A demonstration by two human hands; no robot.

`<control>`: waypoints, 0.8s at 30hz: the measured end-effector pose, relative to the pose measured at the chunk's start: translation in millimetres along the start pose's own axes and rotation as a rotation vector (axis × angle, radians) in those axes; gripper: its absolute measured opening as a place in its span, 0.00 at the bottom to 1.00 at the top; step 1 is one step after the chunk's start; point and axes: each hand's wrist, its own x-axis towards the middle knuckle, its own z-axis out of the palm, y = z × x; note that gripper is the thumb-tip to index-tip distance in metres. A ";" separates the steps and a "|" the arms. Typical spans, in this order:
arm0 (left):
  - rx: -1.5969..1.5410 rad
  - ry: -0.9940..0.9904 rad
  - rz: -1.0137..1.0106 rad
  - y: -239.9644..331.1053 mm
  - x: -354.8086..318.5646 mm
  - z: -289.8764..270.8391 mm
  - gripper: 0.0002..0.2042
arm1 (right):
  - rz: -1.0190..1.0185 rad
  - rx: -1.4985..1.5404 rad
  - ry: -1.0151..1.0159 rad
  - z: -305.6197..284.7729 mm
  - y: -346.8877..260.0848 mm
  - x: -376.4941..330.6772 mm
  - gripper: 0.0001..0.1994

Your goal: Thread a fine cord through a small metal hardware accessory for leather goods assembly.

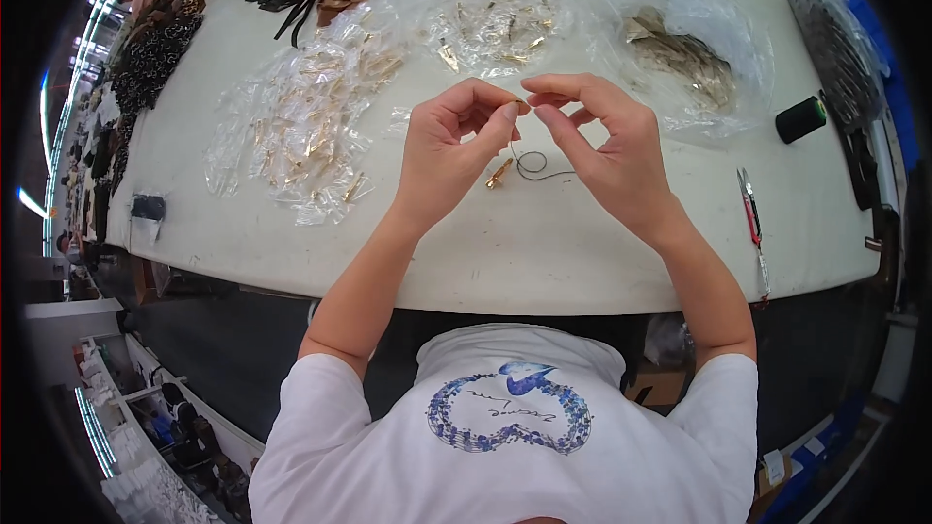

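Apparently mid-threading, the left hand (449, 157) and right hand (607, 147) pinch fingertip to fingertip on a thin dark thread (532, 165) above the white table (544, 252), its gold clip (499, 174) dangling below; tightening next likely needs a steady pull.

A craft workshop for small accessories: a long white worktop (544, 252) strewn with clear bags of gold metal clips (301, 126), a black thread spool (800, 119), red-handled snips (749, 209).

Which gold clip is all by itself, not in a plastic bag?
The gold clip lying bare on the white table, just below the left hand. The others are inside clear bags.
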 end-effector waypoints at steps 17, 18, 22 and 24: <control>0.291 -0.181 0.006 -23.6 6.0 20.2 0.03 | 0.161 -0.085 -0.043 -13.9 27.6 -18.6 0.03; 0.288 -0.177 -0.003 -25.7 6.5 18.0 0.03 | 0.167 -0.082 -0.050 -12.7 28.4 -19.1 0.03; 0.125 -0.215 -0.158 -24.5 6.0 8.6 0.03 | 0.213 0.015 -0.090 -9.4 31.6 -20.1 0.03; 0.004 -0.206 -0.265 -21.6 7.8 2.7 0.04 | 0.243 0.118 -0.108 -8.6 31.3 -17.2 0.04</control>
